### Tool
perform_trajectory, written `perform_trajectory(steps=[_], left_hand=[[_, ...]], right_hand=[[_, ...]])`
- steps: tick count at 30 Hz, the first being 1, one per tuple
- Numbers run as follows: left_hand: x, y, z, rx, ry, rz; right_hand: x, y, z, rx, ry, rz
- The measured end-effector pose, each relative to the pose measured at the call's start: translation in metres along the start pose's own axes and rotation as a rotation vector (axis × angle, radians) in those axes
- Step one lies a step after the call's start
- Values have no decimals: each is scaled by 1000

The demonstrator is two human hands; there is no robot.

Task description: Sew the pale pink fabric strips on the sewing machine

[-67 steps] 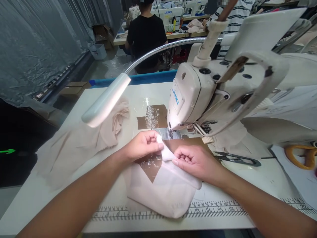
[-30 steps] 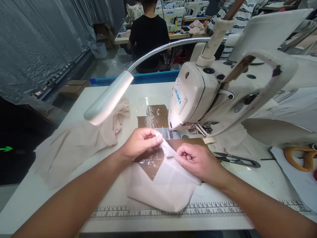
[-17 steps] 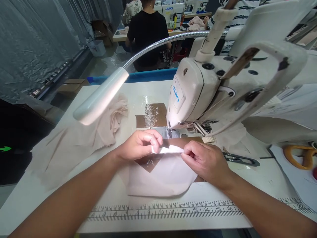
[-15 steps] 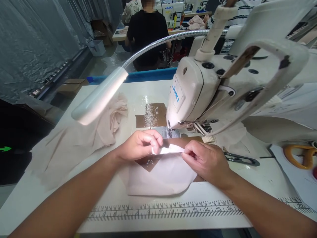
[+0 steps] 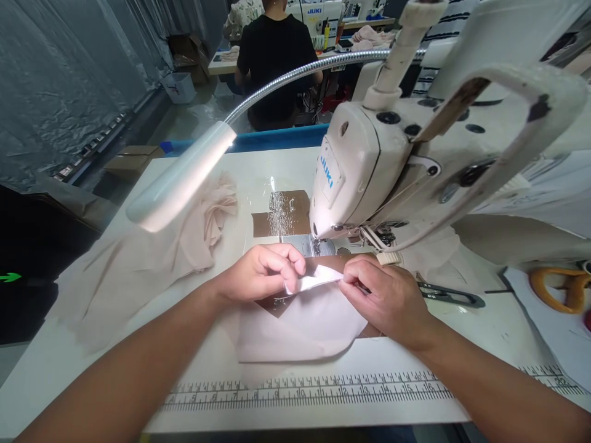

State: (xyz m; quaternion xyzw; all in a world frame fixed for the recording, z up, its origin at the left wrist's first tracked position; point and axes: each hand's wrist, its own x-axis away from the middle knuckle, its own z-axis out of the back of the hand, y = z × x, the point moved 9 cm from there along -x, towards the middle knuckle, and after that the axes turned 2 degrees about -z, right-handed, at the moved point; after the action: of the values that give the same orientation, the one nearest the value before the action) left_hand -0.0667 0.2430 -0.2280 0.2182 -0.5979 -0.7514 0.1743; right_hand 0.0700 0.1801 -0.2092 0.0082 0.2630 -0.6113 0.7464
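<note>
A pale pink fabric piece (image 5: 300, 335) lies in front of the sewing machine (image 5: 351, 166), its upper edge folded and raised between my hands. My left hand (image 5: 265, 271) pinches the left end of that fold between thumb and fingers. At the fold's right end, my right hand (image 5: 381, 292) grips the edge with thumb and forefinger. Both hands are just in front of the needle plate (image 5: 307, 245), and the fabric is apart from the needle. Brown tape (image 5: 289, 212) covers part of the table around the plate.
Crumpled pink fabric (image 5: 203, 234) lies to the left under a lamp (image 5: 184, 175). Thread snips (image 5: 452, 295) rest right of my right hand, with orange-handled scissors (image 5: 556, 289) farther right. A printed ruler (image 5: 300, 392) runs along the front edge. A person (image 5: 277, 61) sits beyond the table.
The folded edge now tilts, its right end slightly higher and its left end slightly lower. Both hands keep their hold, and the view has shifted a little.
</note>
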Motion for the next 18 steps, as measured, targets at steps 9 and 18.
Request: perform_trajectory(steps=[9,18], left_hand=[[-1,2,1,90,32,6],[2,-20,9,316,261,237]], right_hand=[[-4,5,-15,-303,-225,-105],[8,2,-45,-797,-711,-311]])
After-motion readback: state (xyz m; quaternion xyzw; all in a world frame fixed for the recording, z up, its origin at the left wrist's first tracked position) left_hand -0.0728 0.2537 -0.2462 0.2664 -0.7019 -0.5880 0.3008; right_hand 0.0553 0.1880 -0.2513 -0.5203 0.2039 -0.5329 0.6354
